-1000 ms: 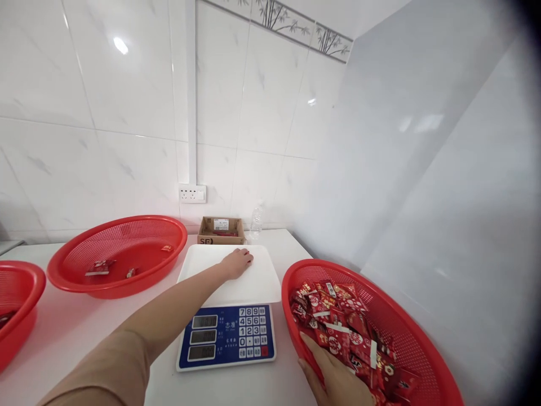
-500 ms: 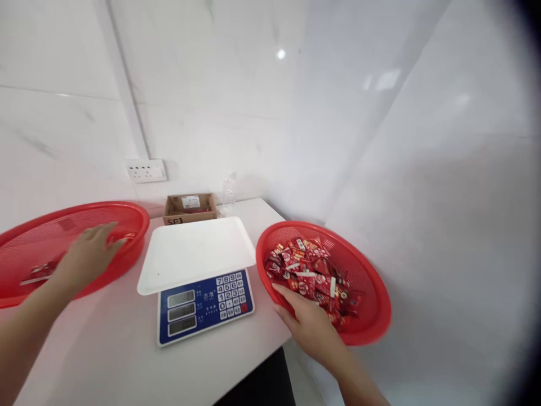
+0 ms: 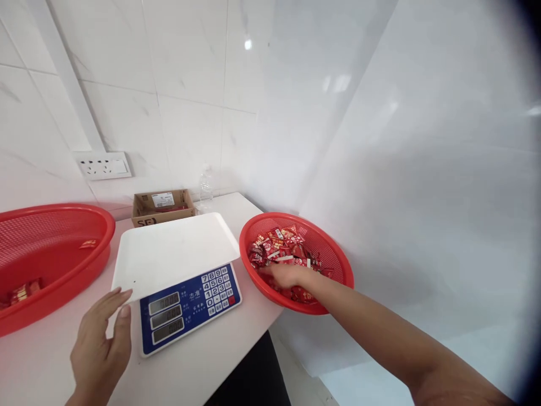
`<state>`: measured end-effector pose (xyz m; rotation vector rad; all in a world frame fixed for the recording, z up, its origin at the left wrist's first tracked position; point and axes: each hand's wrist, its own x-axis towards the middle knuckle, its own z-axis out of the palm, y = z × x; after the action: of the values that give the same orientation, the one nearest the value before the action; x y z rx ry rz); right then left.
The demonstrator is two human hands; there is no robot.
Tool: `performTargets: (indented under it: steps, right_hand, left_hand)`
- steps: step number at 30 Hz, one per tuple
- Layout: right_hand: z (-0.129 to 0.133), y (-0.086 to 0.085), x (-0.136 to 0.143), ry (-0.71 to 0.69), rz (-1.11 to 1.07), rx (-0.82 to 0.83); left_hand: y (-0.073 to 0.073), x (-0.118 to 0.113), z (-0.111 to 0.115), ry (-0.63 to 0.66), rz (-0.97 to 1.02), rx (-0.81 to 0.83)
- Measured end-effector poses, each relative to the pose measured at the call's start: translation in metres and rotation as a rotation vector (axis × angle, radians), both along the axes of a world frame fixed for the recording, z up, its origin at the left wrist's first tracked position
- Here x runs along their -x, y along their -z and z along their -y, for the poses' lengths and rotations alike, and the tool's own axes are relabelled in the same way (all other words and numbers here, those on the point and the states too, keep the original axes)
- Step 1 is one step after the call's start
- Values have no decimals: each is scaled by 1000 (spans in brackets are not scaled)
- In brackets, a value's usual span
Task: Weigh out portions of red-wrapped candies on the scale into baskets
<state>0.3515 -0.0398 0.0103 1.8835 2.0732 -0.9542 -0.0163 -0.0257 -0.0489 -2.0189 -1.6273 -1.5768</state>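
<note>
My left hand (image 3: 103, 341) hovers beside the front left corner of the scale, thumb and fingers apart, holding nothing. The scale has a white weighing tray (image 3: 173, 245) and a blue keypad panel (image 3: 192, 307) with lit displays. My right hand (image 3: 285, 275) reaches over the rim of the right red basket (image 3: 340, 265), into a heap of small red wrapped packets (image 3: 283, 242). Its fingertips are hidden among the packets, so whether they grip one does not show.
Another red basket (image 3: 95, 256) stands on the left, with a few red packets (image 3: 25, 290) inside. Behind the scale are a cardboard box (image 3: 163, 208) and a clear plastic bottle (image 3: 205, 183). A socket panel (image 3: 103, 165) is on the tiled wall. The right basket overhangs the table edge.
My left hand has left the left basket and come to the scale's front left corner. My right hand has moved from the right basket's rim in among the packets. The view has shifted right.
</note>
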Motion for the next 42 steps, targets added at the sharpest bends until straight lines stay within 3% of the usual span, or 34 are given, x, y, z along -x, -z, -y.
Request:
performTargets:
  steps: [4, 7, 12, 18, 23, 26, 29, 36, 42]
  right_hand:
    - [-28, 3, -15, 89, 18, -193]
    - [-50, 0, -30, 163, 10, -314]
    - [-74, 12, -26, 185, -21, -311]
    - [-55, 29, -3, 130, -70, -222]
    - [-23, 11, -9, -68, -169, -53]
    - [-17, 0, -15, -101, -190, -7]
    - [-17, 0, -13, -102, -191, -29]
    - [-18, 29, 7, 36, -169, -228]
    - [-41, 11, -13, 263, -287, -387]
  left_hand:
    - [-1, -2, 3, 100, -59, -98]
    - [0, 3, 4, 47, -26, -35]
    - [0, 5, 4, 67, -60, -19]
    - [1, 4, 3, 83, -86, -72]
    - [2, 7, 6, 69, -6, -59]
    - [2, 9, 8, 62, 5, -33]
    - [4, 10, 6, 69, 4, -53]
    - [9, 12, 1, 51, -31, -136]
    - [6, 10, 3, 58, -23, -129]
